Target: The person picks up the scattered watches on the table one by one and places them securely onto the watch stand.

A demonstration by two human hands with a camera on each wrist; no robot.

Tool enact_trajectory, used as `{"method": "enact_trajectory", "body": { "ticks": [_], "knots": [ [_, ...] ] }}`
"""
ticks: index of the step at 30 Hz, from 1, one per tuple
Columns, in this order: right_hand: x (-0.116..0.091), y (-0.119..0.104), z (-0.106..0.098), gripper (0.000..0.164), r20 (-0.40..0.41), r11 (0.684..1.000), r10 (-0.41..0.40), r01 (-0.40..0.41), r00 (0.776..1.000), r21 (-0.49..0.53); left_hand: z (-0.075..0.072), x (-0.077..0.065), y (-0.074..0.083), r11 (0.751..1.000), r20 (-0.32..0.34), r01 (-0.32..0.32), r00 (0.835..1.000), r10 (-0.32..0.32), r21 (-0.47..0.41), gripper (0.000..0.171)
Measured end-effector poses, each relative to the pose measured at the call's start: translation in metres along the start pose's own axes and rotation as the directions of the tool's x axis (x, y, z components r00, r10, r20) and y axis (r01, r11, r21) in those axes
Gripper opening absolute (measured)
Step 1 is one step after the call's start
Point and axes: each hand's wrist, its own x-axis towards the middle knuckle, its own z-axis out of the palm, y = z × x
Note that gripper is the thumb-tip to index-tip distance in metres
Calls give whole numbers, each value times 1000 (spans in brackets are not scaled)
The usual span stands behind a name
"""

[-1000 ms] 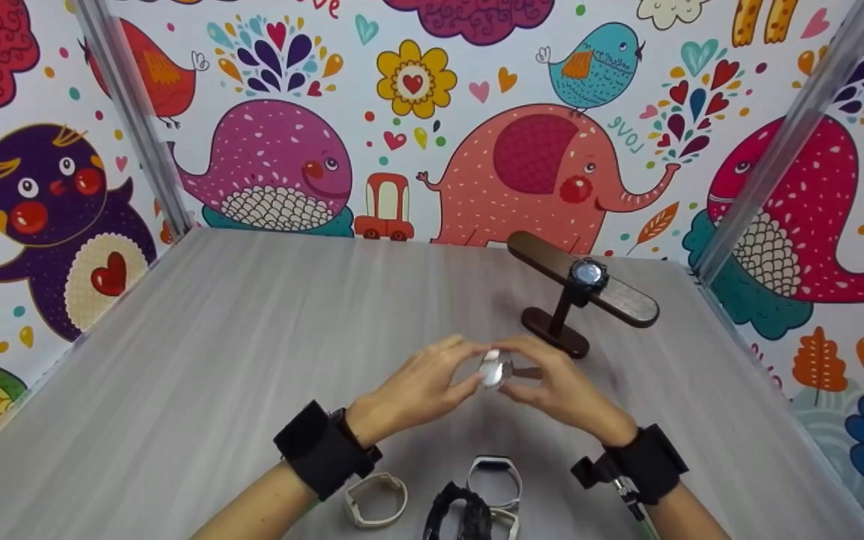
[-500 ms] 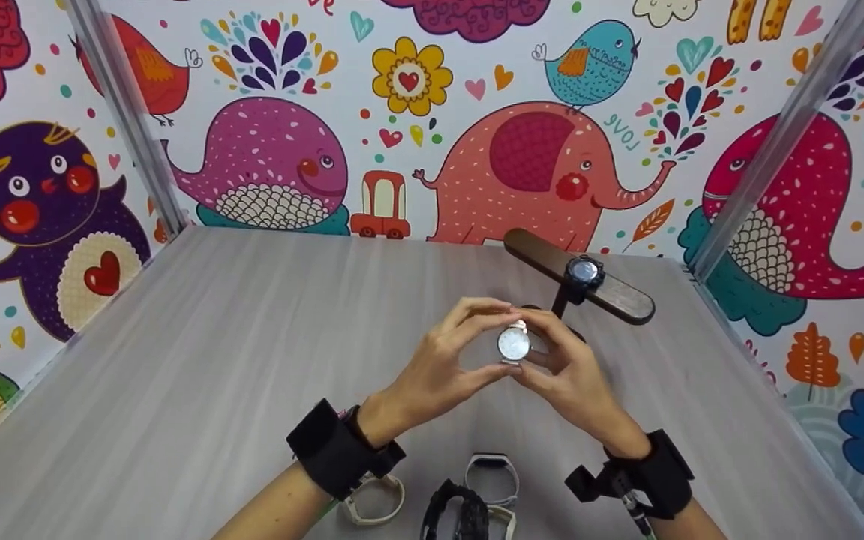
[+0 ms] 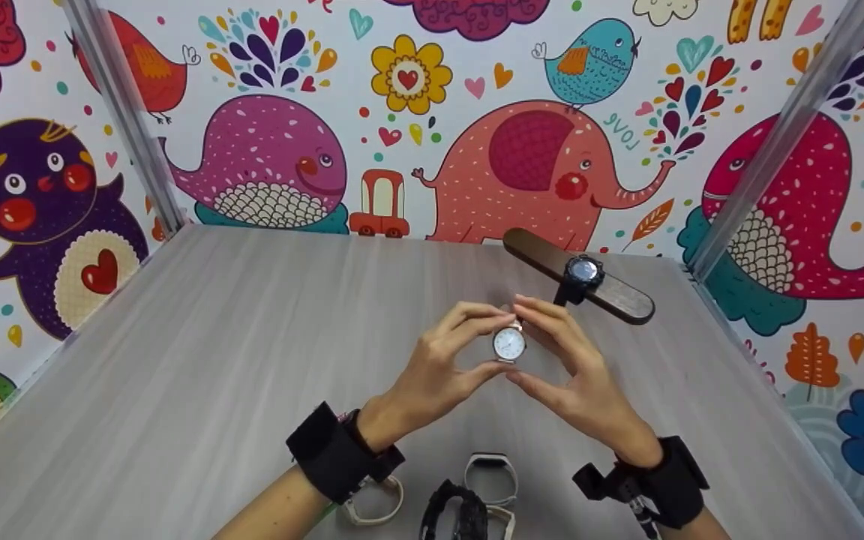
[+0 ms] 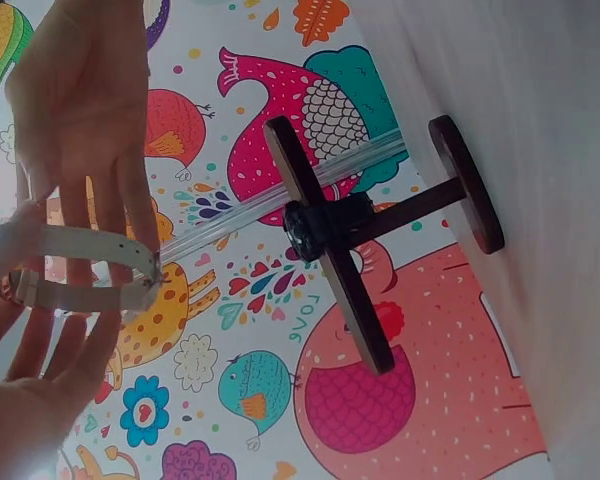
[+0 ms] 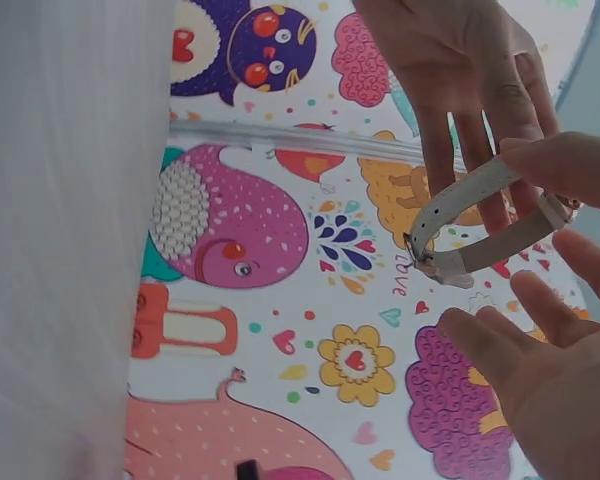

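A wristwatch [image 3: 508, 344] with a round white dial is held up over the table, dial toward the head camera. My left hand [image 3: 436, 360] pinches it between thumb and fingertips. My right hand [image 3: 582, 375] curves around the other side, fingers spread and fairly straight; its fingertips are close to the watch's top and its thumb tip is near the left thumb. Whether they touch the watch is hard to tell. The buckled pale strap [image 5: 460, 200] forms a loop in the right wrist view. Behind the hands, a dark watch stand [image 3: 627, 300] carries a black watch [image 3: 584, 271].
Near the front edge lie a cream band [image 3: 383, 519], a white fitness band [image 3: 488, 456], a black watch [image 3: 469, 517] and another cream band [image 3: 509, 517], partly overlapping. Printed walls [image 3: 252, 150] enclose the grey table [image 3: 252, 322].
The watch has risen and turned from edge-on to dial facing the head camera. Within the last half second, my right hand's fingers have spread and drawn back from it slightly.
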Motion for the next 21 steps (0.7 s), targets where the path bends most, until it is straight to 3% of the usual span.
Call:
{"method": "enact_trajectory", "body": {
  "ticks": [5,10,17,21],
  "knots": [
    [1,-5,1,77,-15,992,-63,60,998,-114,0,2,-1,997,0,27,1000,-27,-68,45],
    [0,-8,0,75,-42,985,-78,70,996,-161,1,1,-3,997,7,16,1000,-16,-81,46],
    [-1,-12,-2,64,-65,980,-48,35,997,-197,3,-2,-6,997,22,-76,997,77,-18,55],
    [-2,-14,-4,55,-51,980,25,-35,998,-195,2,-3,-7,982,62,-164,985,158,94,62]
  ]
}}
